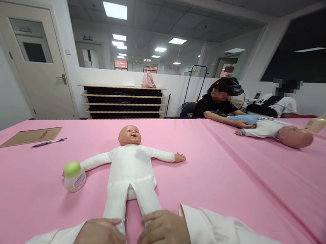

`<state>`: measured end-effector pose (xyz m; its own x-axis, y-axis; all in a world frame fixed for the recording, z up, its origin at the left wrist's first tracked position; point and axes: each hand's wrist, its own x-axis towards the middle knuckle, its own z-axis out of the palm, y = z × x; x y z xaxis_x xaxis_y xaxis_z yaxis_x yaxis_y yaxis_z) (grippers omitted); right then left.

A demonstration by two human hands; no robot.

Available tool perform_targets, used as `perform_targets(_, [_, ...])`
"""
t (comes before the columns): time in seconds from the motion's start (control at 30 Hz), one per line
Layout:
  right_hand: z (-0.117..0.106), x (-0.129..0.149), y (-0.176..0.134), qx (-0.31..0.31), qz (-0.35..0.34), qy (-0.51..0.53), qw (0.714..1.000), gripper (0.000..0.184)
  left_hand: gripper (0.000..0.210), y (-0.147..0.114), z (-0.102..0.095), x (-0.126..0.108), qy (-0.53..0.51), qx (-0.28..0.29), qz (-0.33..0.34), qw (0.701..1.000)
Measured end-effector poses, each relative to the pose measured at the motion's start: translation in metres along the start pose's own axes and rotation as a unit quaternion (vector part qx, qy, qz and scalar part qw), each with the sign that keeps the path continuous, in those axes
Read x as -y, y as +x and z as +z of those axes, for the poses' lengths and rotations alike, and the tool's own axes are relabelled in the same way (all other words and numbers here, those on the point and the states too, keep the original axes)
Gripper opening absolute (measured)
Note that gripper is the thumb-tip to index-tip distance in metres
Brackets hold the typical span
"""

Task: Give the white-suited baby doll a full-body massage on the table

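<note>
A baby doll (pixel 132 165) in white cloth lies on its back on the pink-covered table, head away from me and arms spread. My left hand (pixel 100 235) curls over the lower end of the leg on the left. Around the other lower leg, my right hand (pixel 166 234) is closed with its fingers bent. Both of the doll's feet are hidden under my hands or below the picture's edge. Beside the doll's arm on the left stands a small white bottle with a green cap (pixel 74 177), covering most of that doll hand.
A brown notebook (pixel 31 136) and a pen (pixel 49 142) lie at the far left of the pink cloth (pixel 203 180). Across the table, a person in black (pixel 208 103) handles another doll (pixel 269 129) near a beige bottle (pixel 317 123). Another person (pixel 287 104) sits behind.
</note>
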<state>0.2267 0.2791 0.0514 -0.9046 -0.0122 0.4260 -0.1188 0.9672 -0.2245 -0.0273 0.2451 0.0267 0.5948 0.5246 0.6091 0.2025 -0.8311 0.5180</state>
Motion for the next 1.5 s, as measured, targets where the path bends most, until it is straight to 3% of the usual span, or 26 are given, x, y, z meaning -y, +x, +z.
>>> perform_targets(0.07, [0.005,-0.003,-0.002,-0.090,0.007,0.028,0.996,0.047,0.039,-0.001,-0.002,-0.001,-0.068,-0.058,-0.072,0.993])
perform_targets(0.17, [0.008,-0.012,-0.006,-0.225,0.180,0.041,0.957,0.041,0.041,0.001,0.000,0.007,-0.053,-0.195,-0.181,0.963])
perform_targets(0.23, [0.008,-0.019,-0.008,-0.235,0.306,0.027,0.922,0.040,0.033,0.004,0.003,0.015,0.022,-0.233,-0.248,0.940])
perform_targets(0.3, [0.008,-0.025,-0.010,-0.192,0.375,0.017,0.907,0.054,0.034,0.006,0.009,0.024,0.101,-0.205,-0.280,0.933])
perform_targets(0.37, [0.008,-0.026,-0.011,-0.132,0.376,0.013,0.917,0.064,0.048,0.005,0.015,0.030,0.161,-0.148,-0.254,0.942])
perform_targets(0.43, [0.006,-0.024,-0.010,-0.090,0.336,-0.001,0.938,0.066,0.053,0.002,0.020,0.033,0.200,-0.103,-0.184,0.957])
perform_targets(0.53, [0.000,-0.015,-0.006,-0.035,0.229,-0.017,0.973,0.052,0.044,-0.001,0.021,0.031,0.213,-0.063,-0.081,0.972])
perform_targets(0.63, [-0.004,-0.009,-0.001,0.010,0.116,0.002,0.993,0.037,0.030,0.000,0.013,0.021,0.141,-0.006,0.008,0.990])
perform_targets(0.7, [-0.001,-0.007,0.000,-0.012,0.051,0.025,0.998,0.035,0.022,-0.001,0.008,0.014,0.052,0.039,0.027,0.998])
perform_targets(0.77, [0.006,-0.007,-0.001,-0.098,0.031,0.053,0.993,0.038,0.026,-0.002,0.005,0.008,-0.040,0.010,-0.030,0.999])
perform_targets(0.83, [0.012,-0.008,-0.003,-0.210,0.104,0.071,0.969,0.039,0.038,-0.003,0.005,0.006,-0.118,-0.091,-0.128,0.980])
perform_targets(0.9, [0.014,-0.012,-0.005,-0.290,0.234,0.071,0.925,0.035,0.038,0.000,0.005,0.006,-0.137,-0.205,-0.211,0.946])
perform_targets(0.97, [0.013,-0.016,-0.006,-0.284,0.332,0.054,0.898,0.045,0.028,0.005,0.005,0.008,-0.082,-0.248,-0.258,0.930])
perform_targets(1.03, [0.011,-0.020,-0.007,-0.213,0.356,0.031,0.909,0.060,0.031,0.008,0.007,0.013,0.020,-0.227,-0.275,0.934])
perform_targets(1.13, [0.006,-0.019,-0.007,-0.098,0.301,-0.014,0.949,0.059,0.050,0.007,0.015,0.021,0.156,-0.135,-0.214,0.955])
perform_targets(1.23, [-0.001,-0.013,-0.005,-0.027,0.192,-0.046,0.980,0.046,0.042,0.001,0.022,0.025,0.226,-0.085,-0.103,0.965])
perform_targets(1.37, [-0.006,-0.004,0.001,0.035,0.030,-0.056,0.997,0.049,0.027,-0.002,0.022,0.017,0.183,-0.016,-0.020,0.983])
perform_targets(1.5, [0.004,-0.001,0.005,0.000,-0.068,-0.056,0.996,0.061,0.031,0.005,0.012,0.006,0.095,0.059,0.004,0.994])
